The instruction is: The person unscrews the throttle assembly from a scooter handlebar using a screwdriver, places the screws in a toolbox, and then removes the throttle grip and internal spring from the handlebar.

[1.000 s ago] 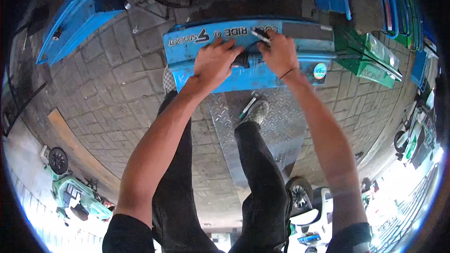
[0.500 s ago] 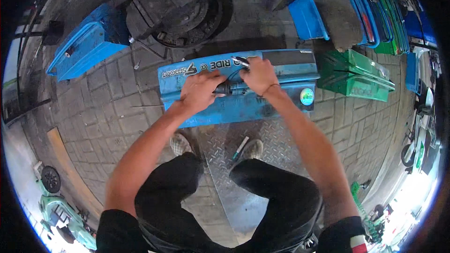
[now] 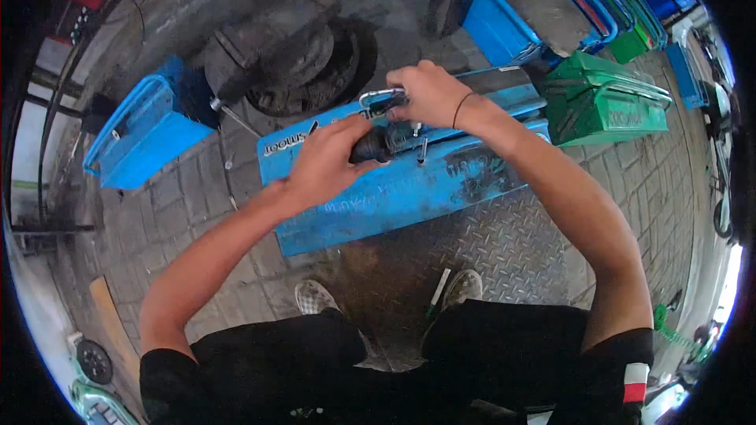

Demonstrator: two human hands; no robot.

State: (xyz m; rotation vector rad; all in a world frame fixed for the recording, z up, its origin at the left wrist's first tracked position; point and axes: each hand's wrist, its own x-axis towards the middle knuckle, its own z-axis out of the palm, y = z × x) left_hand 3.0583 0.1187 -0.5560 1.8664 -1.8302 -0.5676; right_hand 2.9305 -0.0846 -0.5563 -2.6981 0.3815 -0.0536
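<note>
A worn blue metal toolbox [image 3: 370, 208] with stickers lies crosswise in front of my feet. My left hand [image 3: 327, 157] is closed around a dark, ribbed cylindrical part [image 3: 372, 145] over the top of the box. Close beside it, my right hand [image 3: 431, 96] grips a silver bent metal piece [image 3: 379, 95], whose curved end sticks out to the left of the fingers. Its exact kind is unclear, as the fingers cover the rest. Just below my right hand, a short metal pin [image 3: 424, 151] stands up from the box.
A green toolbox [image 3: 610, 102] sits close on the right. Another blue toolbox [image 3: 150, 138] stands at left, near a dark round metal base [image 3: 303, 71]. Blue and green panels [image 3: 587, 4] lean at far right. A marker [image 3: 439, 293] lies by my right shoe [image 3: 462, 289] on a tread plate.
The view has shifted, and the toolbox now appears larger and more tilted. My right hand has turned and risen from the box; the silver piece's curved end now shows. My left hand keeps its hold.
</note>
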